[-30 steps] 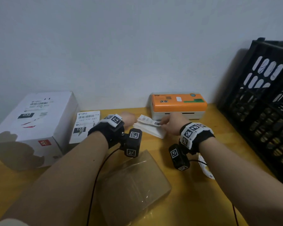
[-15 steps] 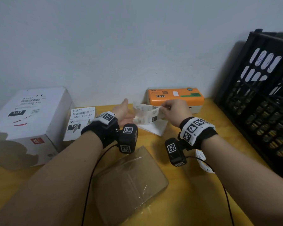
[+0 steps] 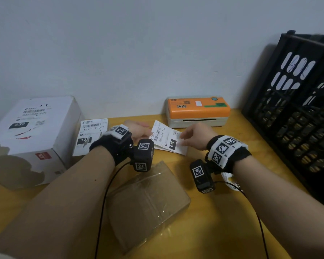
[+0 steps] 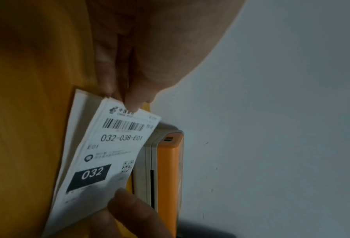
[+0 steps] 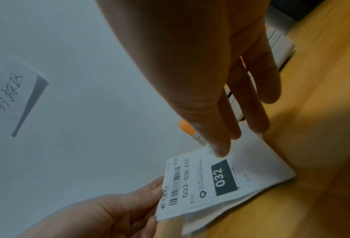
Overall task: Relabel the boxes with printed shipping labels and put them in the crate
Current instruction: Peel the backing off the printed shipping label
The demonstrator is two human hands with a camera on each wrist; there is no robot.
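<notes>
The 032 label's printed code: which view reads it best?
Left wrist: the 032 label fills the frame, reading 032-038-E01, the left hand pinching its top. Right wrist shows it sideways, under the right hand. In the head view it is small.

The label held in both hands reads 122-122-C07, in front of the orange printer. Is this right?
Not quite. The label reads 032-038-E01, as the left wrist view shows. Both the left hand and right hand hold it before the orange printer.
</notes>
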